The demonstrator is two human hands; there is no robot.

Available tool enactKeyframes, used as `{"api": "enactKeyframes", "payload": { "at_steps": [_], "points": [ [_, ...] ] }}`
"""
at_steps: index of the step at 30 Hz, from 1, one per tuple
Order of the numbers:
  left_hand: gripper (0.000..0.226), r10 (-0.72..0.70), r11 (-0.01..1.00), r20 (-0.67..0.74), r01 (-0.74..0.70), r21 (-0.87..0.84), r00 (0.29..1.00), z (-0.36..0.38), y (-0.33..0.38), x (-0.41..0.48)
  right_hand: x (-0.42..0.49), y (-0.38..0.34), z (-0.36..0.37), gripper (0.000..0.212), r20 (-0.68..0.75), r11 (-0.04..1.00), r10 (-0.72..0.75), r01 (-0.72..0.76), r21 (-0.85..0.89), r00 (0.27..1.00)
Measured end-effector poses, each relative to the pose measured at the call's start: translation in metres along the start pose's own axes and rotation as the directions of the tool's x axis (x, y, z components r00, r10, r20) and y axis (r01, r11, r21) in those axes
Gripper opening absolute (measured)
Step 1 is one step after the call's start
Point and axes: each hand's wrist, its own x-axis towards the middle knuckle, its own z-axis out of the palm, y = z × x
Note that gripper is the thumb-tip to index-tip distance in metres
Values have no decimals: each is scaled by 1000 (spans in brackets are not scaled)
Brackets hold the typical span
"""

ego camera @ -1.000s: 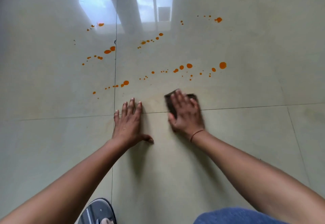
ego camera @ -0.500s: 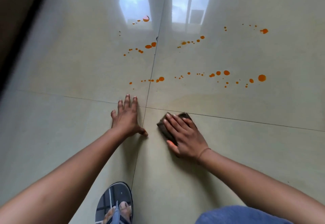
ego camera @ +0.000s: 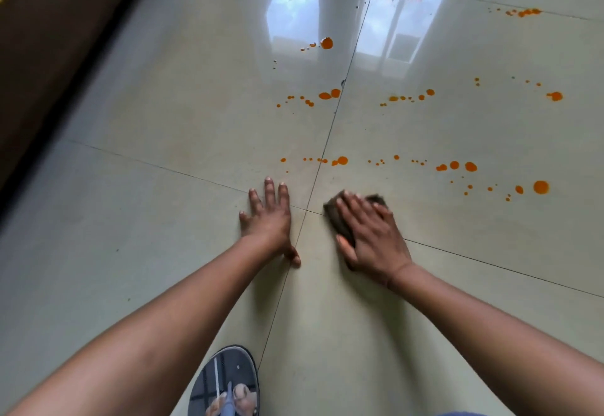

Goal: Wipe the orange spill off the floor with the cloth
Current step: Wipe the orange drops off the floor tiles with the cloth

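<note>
A small dark cloth (ego camera: 336, 219) lies flat on the glossy beige tile floor (ego camera: 163, 219). My right hand (ego camera: 372, 236) presses on it with straight fingers, covering most of it. My left hand (ego camera: 269, 216) rests flat on the floor just to the left, fingers spread. Orange spill drops (ego camera: 454, 165) run in a line just beyond both hands, with the biggest drop (ego camera: 541, 187) at the right. More orange drops (ego camera: 330, 94) are scattered farther away, up to the far right (ego camera: 523, 12).
A dark brown strip (ego camera: 55, 56) borders the floor at the upper left. My foot in a grey sandal (ego camera: 225, 383) stands near the bottom edge between my arms. Window light reflects on the far tiles (ego camera: 402, 33).
My right hand with the cloth has slid back up toward the nearest line of drops. The view has shifted, bringing the dark strip at the left further into sight. My left hand stays planted.
</note>
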Motion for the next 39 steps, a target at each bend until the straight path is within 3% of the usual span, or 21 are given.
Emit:
{"api": "enactKeyframes", "payload": {
  "at_steps": [2, 5, 11, 15, 17, 21, 23, 26, 27, 28, 30, 32, 33, 37, 39],
  "points": [
    [159, -16, 1000, 6, 16, 3, 1000, 1, 2, 4, 57, -5, -5, 71, -1, 994, 110, -110, 1, 994],
    [159, -20, 1000, 8, 20, 6, 1000, 1, 1, 5, 106, -8, -14, 73, 9, 989, 149, -149, -23, 989],
    [158, -29, 1000, 29, 29, -8, 999, -1, 5, 5, 21, -7, -7, 71, 53, 1000, -29, 29, -5, 998],
    [159, -38, 999, 53, 39, -21, 998, -1, 7, 8, 114, 0, -19, 76, -10, 967, 256, -256, -1, 967],
    [159, -33, 999, 58, 35, -31, 998, -2, 8, 9, 123, -3, -18, 77, -4, 950, 312, -312, 11, 950],
    [159, -25, 999, 56, 27, -46, 998, -4, 8, 8, 19, -12, -9, 71, 51, 996, -92, 93, -12, 994],
    [158, -24, 998, 67, 28, -63, 998, -4, 8, 7, 20, 7, -8, 70, 24, 990, -142, 142, -14, 990],
    [158, -28, 996, 65, 34, -78, 997, -3, 10, 8, 97, 12, -17, 76, -41, 956, 292, -290, 47, 955],
    [158, -31, 996, 66, 36, -83, 997, -3, 9, 8, 115, 2, -18, 79, -33, 935, 353, -350, 61, 935],
    [159, -33, 995, 62, 38, -91, 998, -4, 9, 7, 119, -11, -16, 79, -6, 948, 314, -313, 63, 949],
    [159, -27, 995, 42, 31, -95, 999, -4, 6, 5, 91, -29, -11, 75, 36, 999, 43, -43, -10, 998],
    [159, -15, 995, 25, 18, -97, 1000, -3, 3, 4, 45, -15, -9, 72, 95, 982, -176, 181, -45, 980],
    [159, -14, 995, 15, 16, -98, 1000, -1, 2, 4, 41, 0, -11, 71, 90, 980, -190, 195, -47, 978],
    [158, -14, 991, -14, 12, -130, 1000, 2, 2, 4, 116, 2, -17, 75, -1, 984, 178, -177, -21, 984],
    [158, -14, 985, -46, 5, -175, 999, 5, -3, 2, 129, -30, -11, 75, 16, 994, 110, -109, -28, 994]
  ]
}}
